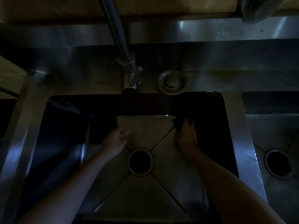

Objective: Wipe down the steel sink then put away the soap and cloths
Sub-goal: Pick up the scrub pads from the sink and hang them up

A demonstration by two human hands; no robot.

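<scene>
Our right hand (pixel 186 136) clutches a dark cloth (pixel 179 124); our left hand (pixel 115 139) curls empty (dim light); we may miss the sink (pixel 233 126) walls.

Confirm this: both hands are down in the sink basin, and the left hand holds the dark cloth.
Wrong hand. The head view shows the dark cloth in the right hand; the left hand is curled, apparently empty. Both are indeed down in the sink basin.

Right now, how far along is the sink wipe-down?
Nothing looks finished. In hand: both hands are down in the sink basin; the right hand grips a dark cloth near the back wall, the left hand is on a pale cloth spread on the floor behind the drain. Left: putting away the cloths and the soap, which isn't identifiable in this dim frame.
</scene>
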